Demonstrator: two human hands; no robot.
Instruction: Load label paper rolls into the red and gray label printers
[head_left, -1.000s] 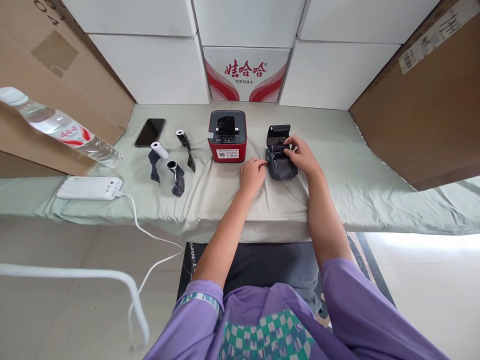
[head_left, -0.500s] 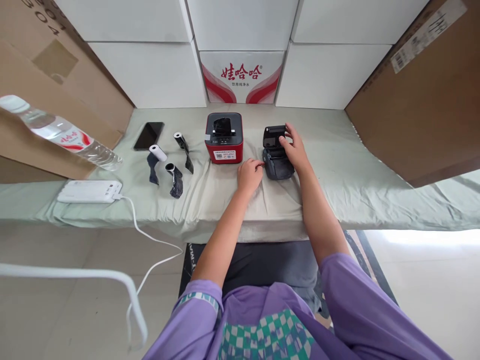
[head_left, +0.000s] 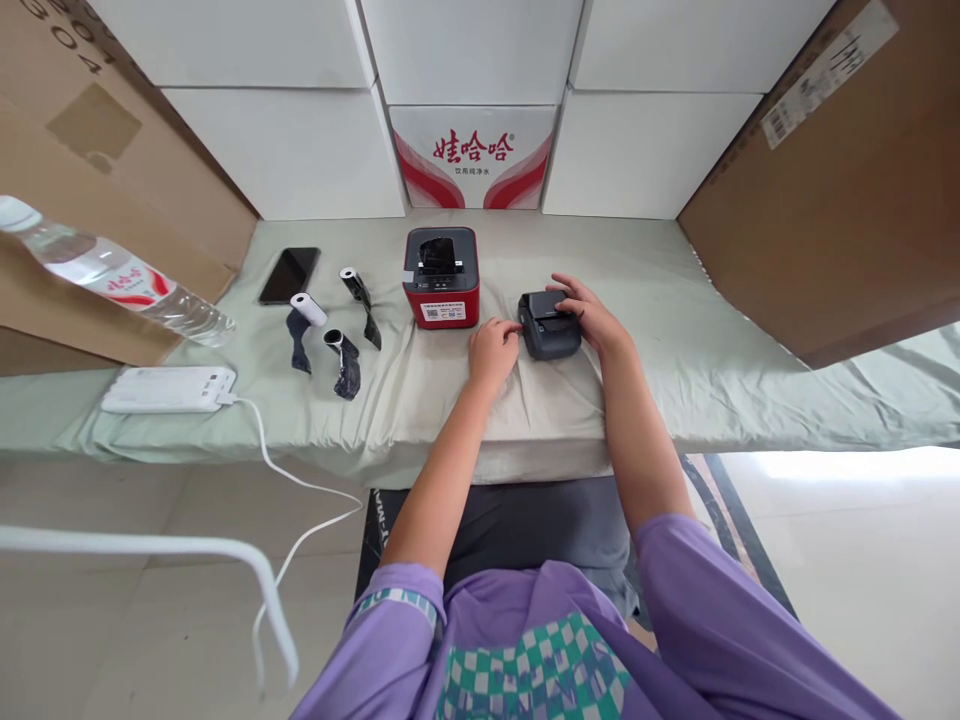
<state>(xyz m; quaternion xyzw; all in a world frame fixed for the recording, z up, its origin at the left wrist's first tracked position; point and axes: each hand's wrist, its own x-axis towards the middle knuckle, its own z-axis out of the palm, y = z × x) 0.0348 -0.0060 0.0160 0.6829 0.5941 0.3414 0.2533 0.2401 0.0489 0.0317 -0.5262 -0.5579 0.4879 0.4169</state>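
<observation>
Black printer [head_left: 556,347] lying between right hand [head_left: 591,316], splayed on the lid [head_left: 541,303], and left hand [head_left: 495,350], loosely curled alongside.

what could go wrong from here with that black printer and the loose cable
The right hand has fingers on the lid of the black portable printer, so a fingertip might get pinched if the lid is pressed down. The white cable runs from the power bank over the front edge of the table; a snag could drag the power bank off.
</observation>
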